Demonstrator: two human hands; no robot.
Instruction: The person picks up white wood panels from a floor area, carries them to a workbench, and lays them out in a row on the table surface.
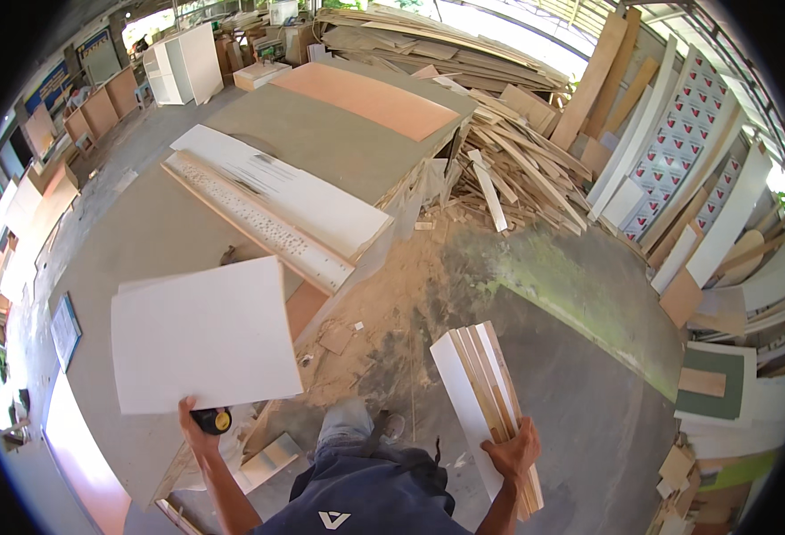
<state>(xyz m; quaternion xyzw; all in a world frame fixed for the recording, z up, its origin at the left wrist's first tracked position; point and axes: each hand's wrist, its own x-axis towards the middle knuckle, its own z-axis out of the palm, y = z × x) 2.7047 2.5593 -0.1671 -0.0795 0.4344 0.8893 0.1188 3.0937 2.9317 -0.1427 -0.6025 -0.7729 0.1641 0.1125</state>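
Note:
My left hand [196,434] is closed around a black tape measure [210,419] with a yellow centre. Its fingertips meet the near edge of a white rectangular panel [201,334], and another sheet's edge shows beneath that panel. On the right, my right hand [515,450] grips a bundle of several white-faced wooden strips [477,379] by its lower part. The bundle is tilted, with its upper ends pointing away from me over the floor; the fingers on its far side are partly hidden.
Beyond the panel, a long speckled board [258,223] and a white board [303,183] lie on the large worktable [120,236]. An orange-brown sheet [365,96] rests farther back. Scrap wood [517,156] is heaped at the far right. Tall boards [678,134] lean along the right side.

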